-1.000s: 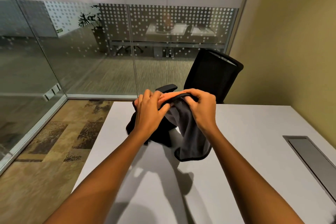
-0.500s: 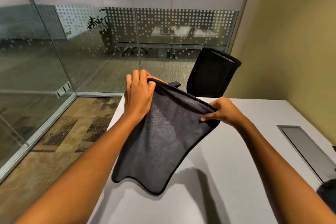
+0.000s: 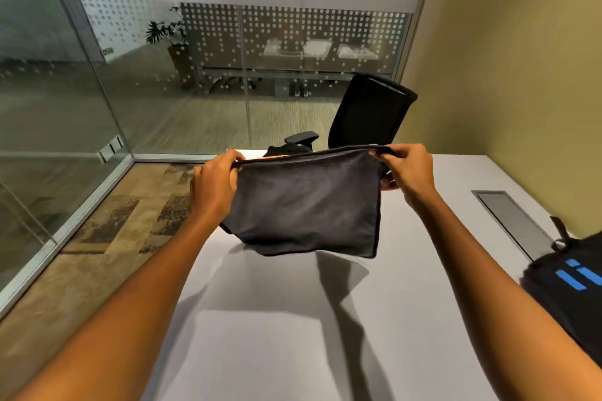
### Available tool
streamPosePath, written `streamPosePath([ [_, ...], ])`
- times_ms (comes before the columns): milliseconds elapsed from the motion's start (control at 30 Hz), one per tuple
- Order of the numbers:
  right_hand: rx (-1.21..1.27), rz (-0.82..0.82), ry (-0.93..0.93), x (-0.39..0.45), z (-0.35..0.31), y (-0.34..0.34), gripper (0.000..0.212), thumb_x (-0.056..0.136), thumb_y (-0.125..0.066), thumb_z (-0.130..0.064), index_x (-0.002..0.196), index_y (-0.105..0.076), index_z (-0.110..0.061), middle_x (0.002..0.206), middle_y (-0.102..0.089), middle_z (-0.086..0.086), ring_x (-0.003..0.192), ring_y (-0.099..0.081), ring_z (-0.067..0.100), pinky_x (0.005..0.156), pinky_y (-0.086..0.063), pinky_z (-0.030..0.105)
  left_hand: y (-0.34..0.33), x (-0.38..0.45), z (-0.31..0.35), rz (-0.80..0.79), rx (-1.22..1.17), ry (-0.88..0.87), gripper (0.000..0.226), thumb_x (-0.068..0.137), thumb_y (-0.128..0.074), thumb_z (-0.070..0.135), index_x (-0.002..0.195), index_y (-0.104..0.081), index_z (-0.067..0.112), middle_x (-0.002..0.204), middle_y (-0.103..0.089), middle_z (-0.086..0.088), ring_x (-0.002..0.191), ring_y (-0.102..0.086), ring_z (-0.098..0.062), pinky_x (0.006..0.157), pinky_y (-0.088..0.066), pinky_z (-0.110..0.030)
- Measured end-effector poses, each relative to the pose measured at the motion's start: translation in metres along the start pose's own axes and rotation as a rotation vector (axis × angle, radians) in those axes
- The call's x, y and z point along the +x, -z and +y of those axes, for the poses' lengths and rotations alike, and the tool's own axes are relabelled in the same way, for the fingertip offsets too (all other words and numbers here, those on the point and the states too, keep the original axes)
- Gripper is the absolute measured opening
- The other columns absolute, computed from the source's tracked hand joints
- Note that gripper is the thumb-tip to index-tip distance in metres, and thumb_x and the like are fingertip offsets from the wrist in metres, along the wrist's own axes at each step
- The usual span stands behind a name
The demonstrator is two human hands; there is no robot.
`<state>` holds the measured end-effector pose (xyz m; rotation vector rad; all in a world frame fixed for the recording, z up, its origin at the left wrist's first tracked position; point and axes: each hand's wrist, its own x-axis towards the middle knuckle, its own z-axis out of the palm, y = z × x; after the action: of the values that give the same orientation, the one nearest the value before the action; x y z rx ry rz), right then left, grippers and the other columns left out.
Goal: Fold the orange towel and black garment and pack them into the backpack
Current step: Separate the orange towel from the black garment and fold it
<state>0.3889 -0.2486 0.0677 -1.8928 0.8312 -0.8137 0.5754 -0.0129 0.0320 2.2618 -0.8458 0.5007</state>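
Note:
I hold a towel (image 3: 306, 208) stretched above the white table (image 3: 407, 319). Its dark grey side faces me and a thin orange strip shows along its top edge. My left hand (image 3: 213, 187) pinches the top left corner and my right hand (image 3: 408, 169) pinches the top right corner. The towel hangs doubled over, its lower edge just above the tabletop. A crumpled black garment (image 3: 286, 149) lies at the far edge of the table, mostly hidden behind the towel. The black backpack (image 3: 573, 290) with blue stripes sits at the right edge of the view.
A black office chair (image 3: 368, 114) stands behind the table's far edge. A grey cable hatch (image 3: 508, 221) is set into the table on the right. Glass walls run along the left and back, and a yellow wall rises on the right.
My hands have moved apart and pulled the towel's top edge straight and level. The towel went from bunched up to hanging flat. The view shifted right, bringing the backpack into sight.

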Motion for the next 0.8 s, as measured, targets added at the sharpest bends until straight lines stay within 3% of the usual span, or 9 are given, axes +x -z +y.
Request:
streamPosePath([
  [100,0.326,-0.083,-0.180,-0.032,-0.010,0.010,0.019,0.097,-0.050,-0.011,0.102,-0.068,-0.008,0.076,-0.068,0.013,0.067,-0.071,0.031,0.063,-0.061,0.042,0.020,-0.021,-0.007,-0.006,-0.004,0.048,0.025,0.086,-0.053,0.003,0.103,-0.067,0.015,0.106,-0.069,-0.009,0.100,-0.060,-0.035,0.078,-0.044,-0.039],
  [300,0.442,-0.140,-0.177,-0.076,-0.032,0.028,0.023,0.099,-0.047,-0.014,0.100,-0.070,-0.014,0.064,-0.071,0.010,0.066,-0.071,0.025,0.063,-0.060,0.036,0.051,-0.056,-0.010,0.016,0.020,0.089,0.023,0.081,-0.056,0.007,0.100,-0.068,0.007,0.097,-0.067,-0.016,0.092,-0.059,-0.038,0.074,-0.045,-0.042],
  [533,0.446,0.086,-0.089,-0.096,-0.043,0.061,0.006,0.082,-0.070,-0.011,0.088,-0.069,-0.009,0.038,-0.054,-0.005,0.033,-0.051,0.007,0.044,-0.048,0.018,0.098,-0.053,-0.005,-0.071,-0.137,0.256,0.021,0.077,-0.069,0.022,0.095,-0.075,0.014,0.089,-0.073,-0.011,0.090,-0.065,-0.029,0.076,-0.048,-0.033],
  [567,0.439,0.105,-0.088,-0.097,-0.043,0.065,0.005,0.080,-0.072,-0.011,0.083,-0.068,-0.010,0.037,-0.052,-0.006,0.030,-0.046,0.006,0.042,-0.045,0.016,0.105,-0.048,-0.004,-0.103,-0.146,0.271,0.020,0.078,-0.071,0.023,0.095,-0.075,0.013,0.086,-0.072,-0.010,0.087,-0.066,-0.026,0.074,-0.046,-0.030],
  [633,0.436,0.137,-0.093,-0.097,-0.044,0.072,0.009,0.077,-0.074,-0.009,0.075,-0.066,-0.011,0.035,-0.048,-0.008,0.026,-0.038,0.006,0.038,-0.038,0.013,0.114,-0.038,-0.003,-0.146,-0.208,0.296,0.018,0.078,-0.074,0.022,0.092,-0.074,0.011,0.068,-0.069,-0.005,0.062,-0.066,-0.013,0.065,-0.045,-0.023],
  [700,0.438,0.154,-0.108,-0.095,-0.043,0.075,0.012,0.076,-0.075,-0.007,0.071,-0.064,-0.010,0.034,-0.044,-0.008,0.026,-0.034,0.006,0.036,-0.033,0.012,0.117,-0.031,-0.001,-0.171,-0.383,0.343,0.016,0.079,-0.073,0.015,0.092,-0.071,0.006,0.051,-0.063,0.005,0.038,-0.058,-0.003,0.046,-0.047,-0.016],
  [800,0.405,0.141,-0.160,-0.086,-0.035,0.080,0.012,0.076,-0.076,-0.009,0.072,-0.065,-0.009,0.034,-0.043,-0.008,0.026,-0.033,0.005,0.035,-0.031,0.012,0.112,-0.021,0.001,-0.231,-0.620,0.440,0.007,0.082,-0.067,-0.001,0.088,-0.063,0.000,0.040,-0.058,0.003,0.031,-0.053,-0.002,0.036,-0.045,-0.013],
])
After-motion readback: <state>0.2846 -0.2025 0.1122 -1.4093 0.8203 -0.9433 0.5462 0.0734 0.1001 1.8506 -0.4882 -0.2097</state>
